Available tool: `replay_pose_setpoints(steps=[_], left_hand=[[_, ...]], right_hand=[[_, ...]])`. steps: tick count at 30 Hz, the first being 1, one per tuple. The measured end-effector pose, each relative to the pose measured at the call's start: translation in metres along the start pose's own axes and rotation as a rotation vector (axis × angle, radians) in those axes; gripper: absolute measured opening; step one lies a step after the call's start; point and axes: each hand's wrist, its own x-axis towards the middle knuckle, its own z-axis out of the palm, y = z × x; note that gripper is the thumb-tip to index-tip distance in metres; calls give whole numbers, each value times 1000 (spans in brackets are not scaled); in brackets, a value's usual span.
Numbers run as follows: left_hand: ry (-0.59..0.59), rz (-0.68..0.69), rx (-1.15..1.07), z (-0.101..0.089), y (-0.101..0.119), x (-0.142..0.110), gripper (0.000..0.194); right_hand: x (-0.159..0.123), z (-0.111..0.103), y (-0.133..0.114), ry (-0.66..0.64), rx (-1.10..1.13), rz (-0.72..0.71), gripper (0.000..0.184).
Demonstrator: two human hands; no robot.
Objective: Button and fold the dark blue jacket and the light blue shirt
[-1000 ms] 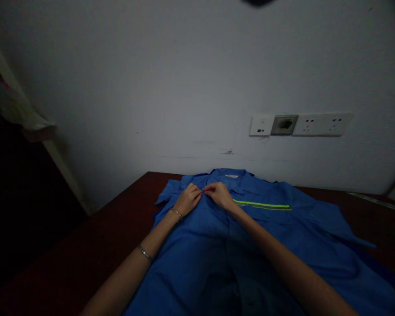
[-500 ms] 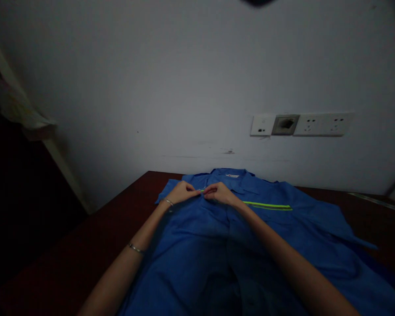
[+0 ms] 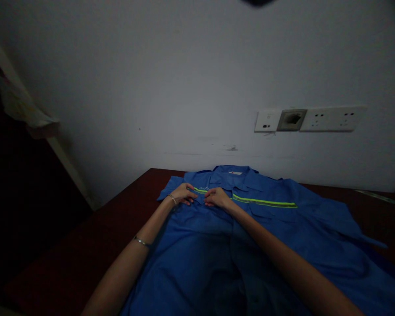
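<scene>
A blue short-sleeved work shirt [image 3: 197, 250] lies spread front side up, collar toward the wall, with a yellow-green reflective stripe [image 3: 266, 202] across its chest. My left hand [image 3: 183, 194] rests on the chest at the left, just below the stripe, fingers spread apart and holding nothing. Beside it, my right hand [image 3: 217, 197] has its fingers curled and pinched together on the shirt cloth near the left chest pocket. Its fingertips partly hide the cloth there. A bracelet [image 3: 173, 199] circles my left wrist, and a bangle sits higher on that forearm.
The dark red table [image 3: 125, 202] stands against a grey wall [image 3: 184, 87]. Sockets and switch plates [image 3: 325, 119] are set in the wall at the right. At the far left a pale cloth [image 3: 23, 105] hangs on a dark door or panel.
My hands were together, pinching the cloth at the left chest stripe. Now the left hand has let go and opened, and the stripe between them shows. The view has shifted slightly.
</scene>
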Motion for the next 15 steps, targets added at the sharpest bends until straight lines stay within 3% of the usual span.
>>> replay_pose_setpoints(steps=[3, 8, 15], left_hand=[[-93, 4, 29, -8, 3, -4, 45], [-191, 32, 58, -13, 8, -8, 31], [-104, 11, -120, 6, 11, -12, 37]], right_hand=[[-1, -3, -6, 6, -7, 75, 14], [-3, -6, -17, 48, -82, 47, 23], [-4, -8, -22, 37, -5, 34, 24]])
